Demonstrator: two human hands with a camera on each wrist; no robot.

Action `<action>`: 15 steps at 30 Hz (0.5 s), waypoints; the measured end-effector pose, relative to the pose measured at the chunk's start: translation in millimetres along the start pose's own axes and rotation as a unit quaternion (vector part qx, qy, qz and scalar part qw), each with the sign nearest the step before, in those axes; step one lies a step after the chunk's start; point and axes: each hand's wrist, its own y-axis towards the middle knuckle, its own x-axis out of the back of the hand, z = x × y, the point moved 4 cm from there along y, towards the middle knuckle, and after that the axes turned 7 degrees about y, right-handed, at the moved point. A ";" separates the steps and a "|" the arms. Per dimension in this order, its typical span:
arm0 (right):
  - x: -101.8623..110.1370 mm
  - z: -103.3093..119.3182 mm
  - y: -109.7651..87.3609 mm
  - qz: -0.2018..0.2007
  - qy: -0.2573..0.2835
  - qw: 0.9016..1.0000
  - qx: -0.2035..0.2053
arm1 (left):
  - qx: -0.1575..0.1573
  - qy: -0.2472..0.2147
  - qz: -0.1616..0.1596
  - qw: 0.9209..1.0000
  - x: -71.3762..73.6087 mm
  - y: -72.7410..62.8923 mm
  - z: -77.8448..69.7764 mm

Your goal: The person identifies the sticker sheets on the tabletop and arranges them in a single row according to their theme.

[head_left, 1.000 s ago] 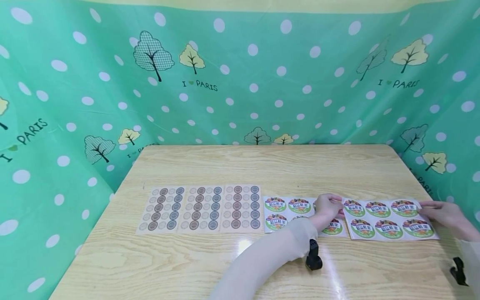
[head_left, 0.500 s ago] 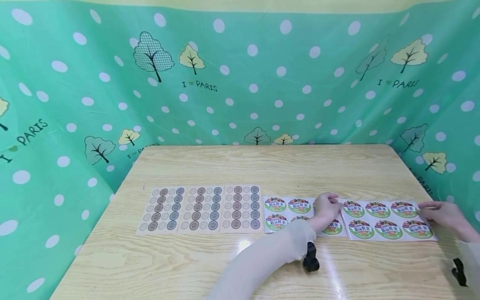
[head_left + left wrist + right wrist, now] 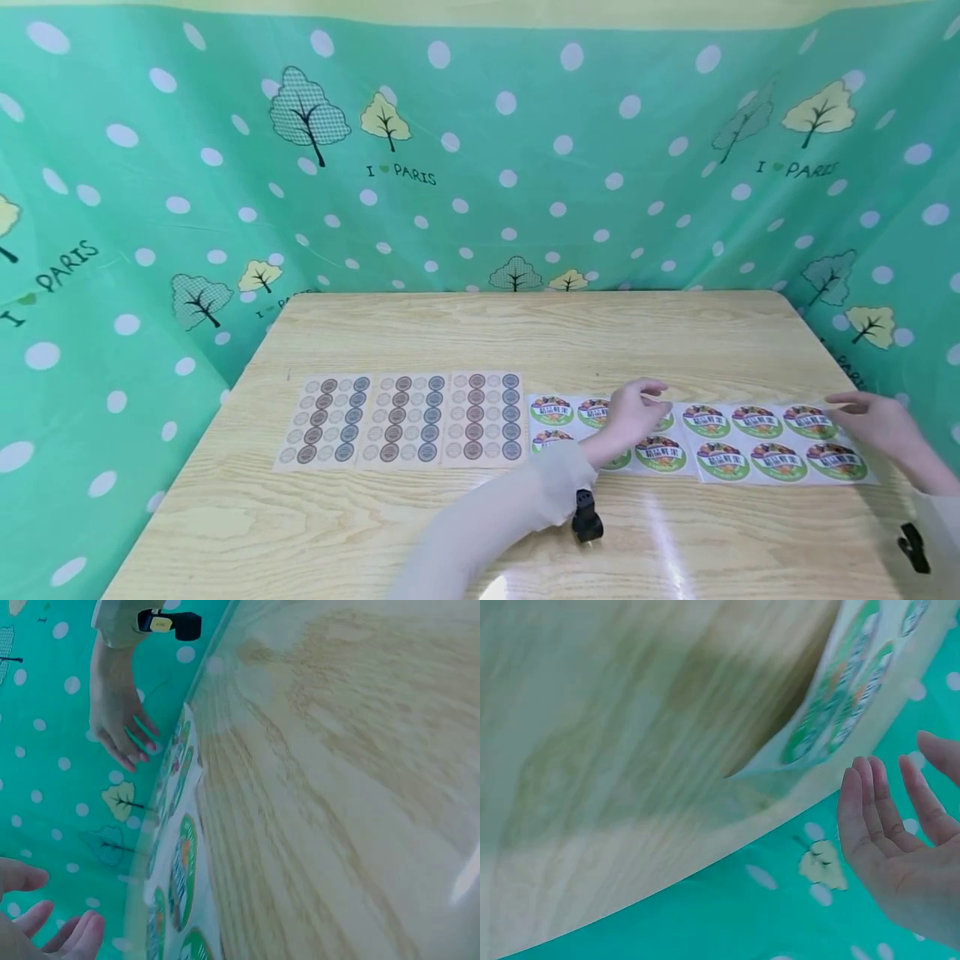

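Two white sheets of round fruit stickers lie side by side at the table's right. My left hand (image 3: 632,412) hovers over the left fruit-sticker sheet (image 3: 660,454) and covers part of it in the head view. Its fingers are loosely bent with nothing between them, as the left wrist view shows of the hand (image 3: 45,922). Close to the right edge of the right fruit-sticker sheet (image 3: 778,460) is my right hand (image 3: 877,423), also holding nothing. In the right wrist view its fingers (image 3: 889,806) are spread and relaxed, apart from the sheet, whose corner curls up slightly.
To the left, three beige sheets of small round labels (image 3: 480,421) lie in a row with the fruit-sticker sheets. They all rest on a wood-grain table (image 3: 525,333). A green dotted cloth (image 3: 465,150) hangs behind and at both sides.
Both hands have let go of the right fruit-sticker sheet, which now lies flatter beside the other. My left hand has moved left; the right hand has lifted slightly and drawn back.
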 end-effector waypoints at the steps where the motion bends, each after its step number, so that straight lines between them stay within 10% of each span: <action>1: -3.5 -3.7 3.9 -0.003 -0.003 1.000 0.009 | -0.013 0.006 0.008 1.000 3.0 -1.7 -0.4; 9: -32.0 -26.9 30.5 0.013 0.009 0.996 0.089 | -0.098 0.103 0.023 0.990 37.1 -16.3 -4.3; 15: -35.8 18.0 14.9 -0.017 0.017 0.990 0.139 | -0.100 0.164 0.009 0.981 73.8 -27.2 -2.0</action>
